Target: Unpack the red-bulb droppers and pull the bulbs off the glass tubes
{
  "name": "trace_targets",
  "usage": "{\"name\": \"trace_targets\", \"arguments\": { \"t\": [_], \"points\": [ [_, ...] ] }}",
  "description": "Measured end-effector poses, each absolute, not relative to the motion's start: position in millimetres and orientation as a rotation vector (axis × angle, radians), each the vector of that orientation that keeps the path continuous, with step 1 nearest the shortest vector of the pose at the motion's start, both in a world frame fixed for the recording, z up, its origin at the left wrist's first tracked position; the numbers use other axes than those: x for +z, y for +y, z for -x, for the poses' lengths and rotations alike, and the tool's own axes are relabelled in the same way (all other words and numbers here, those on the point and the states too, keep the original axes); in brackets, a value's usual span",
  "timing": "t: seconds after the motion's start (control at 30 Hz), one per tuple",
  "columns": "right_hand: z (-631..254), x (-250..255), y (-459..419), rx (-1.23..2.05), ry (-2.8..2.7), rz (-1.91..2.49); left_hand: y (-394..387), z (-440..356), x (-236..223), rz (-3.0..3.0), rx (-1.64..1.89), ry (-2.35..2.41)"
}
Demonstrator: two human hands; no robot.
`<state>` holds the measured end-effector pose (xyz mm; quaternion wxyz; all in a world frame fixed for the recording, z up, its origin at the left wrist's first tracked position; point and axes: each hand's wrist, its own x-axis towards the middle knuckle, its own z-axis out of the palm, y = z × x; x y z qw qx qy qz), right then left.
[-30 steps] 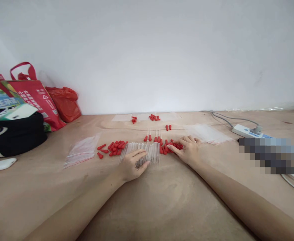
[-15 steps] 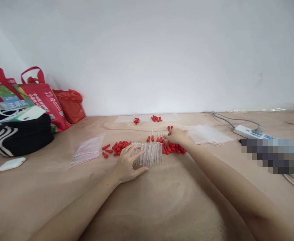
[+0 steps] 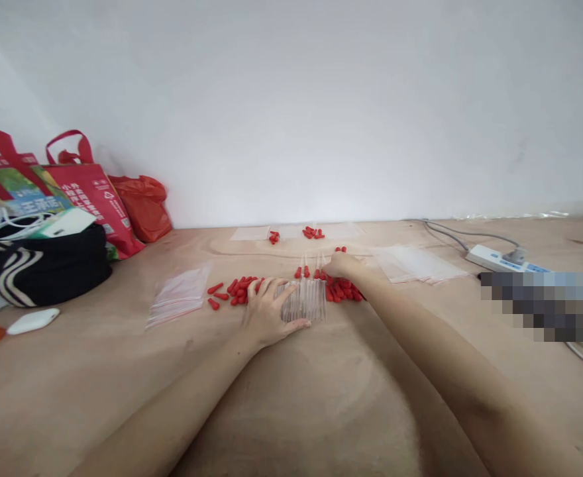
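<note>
My left hand (image 3: 269, 311) rests with its fingers and thumb apart over the left part of a row of clear thin tubes (image 3: 314, 301), touching them. Red rubber bulbs (image 3: 242, 288) lie loose to its left, and another pile of red bulbs (image 3: 345, 291) is right of the tubes. Beyond the row, several droppers (image 3: 306, 270) made of a clear tube and a red bulb lie side by side, tubes pointing away. My right hand (image 3: 344, 266) is closed at the right end of these droppers. Whatever its fingertips pinch is hidden.
Clear zip bags lie at left (image 3: 179, 295) and right (image 3: 415, 265). Farther back are more red bulbs (image 3: 314, 232) and flat bags (image 3: 252, 233). A power strip (image 3: 495, 258) is at right; shopping bags (image 3: 93, 205), a black bag (image 3: 48, 265) and a white case (image 3: 33, 321) are at left.
My left hand has slid a little to the right along the tubes. My right hand has shifted slightly left, against the rightmost dropper. The whole view has turned slightly.
</note>
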<state>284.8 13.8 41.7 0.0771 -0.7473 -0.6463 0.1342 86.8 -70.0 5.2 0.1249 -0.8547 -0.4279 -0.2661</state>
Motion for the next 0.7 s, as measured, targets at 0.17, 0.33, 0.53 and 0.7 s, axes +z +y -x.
{"name": "trace_targets", "arguments": {
  "t": [0.17,0.33,0.53,0.7],
  "points": [
    [-300,63,-1,0.394,-1.969,2.116,-72,-86,4,2.452,-0.8,-1.213],
    [-318,50,-50,0.165,-2.053,1.812,-76,-86,5,2.4,-0.862,-1.146],
    [-319,8,-101,-0.315,-2.199,1.192,-83,-89,8,2.258,-0.98,-0.96],
    [-305,-7,-108,-0.298,-2.071,0.962,-90,-94,11,2.331,-0.849,-0.801]
  ]
}}
